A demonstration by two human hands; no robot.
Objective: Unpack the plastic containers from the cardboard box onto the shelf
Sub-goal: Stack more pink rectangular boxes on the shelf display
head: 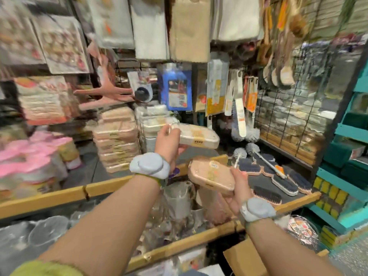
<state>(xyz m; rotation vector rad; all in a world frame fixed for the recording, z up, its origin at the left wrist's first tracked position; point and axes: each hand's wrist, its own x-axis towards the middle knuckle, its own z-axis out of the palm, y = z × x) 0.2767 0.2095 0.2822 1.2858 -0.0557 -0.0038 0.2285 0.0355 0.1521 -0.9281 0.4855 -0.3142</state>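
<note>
My left hand point(169, 141) grips a white wrapped plastic container point(199, 136) by its left end and holds it up in front of the white container stack point(153, 126) on the shelf. My right hand point(237, 188) grips a pink wrapped plastic container point(211, 174) lower and to the right, above the shelf's wooden edge. A pink stack of the same containers point(117, 140) stands left of the white stack. A flap of the cardboard box point(247, 255) shows at the bottom, between my arms.
Clear plastic jugs point(177, 198) and bowls point(47, 230) fill the lower tier behind wooden rails point(65, 194). Dark scrub brushes point(282, 180) and toilet brushes point(245, 134) lie to the right. Packaged goods hang overhead. A teal rack point(346, 176) stands at far right.
</note>
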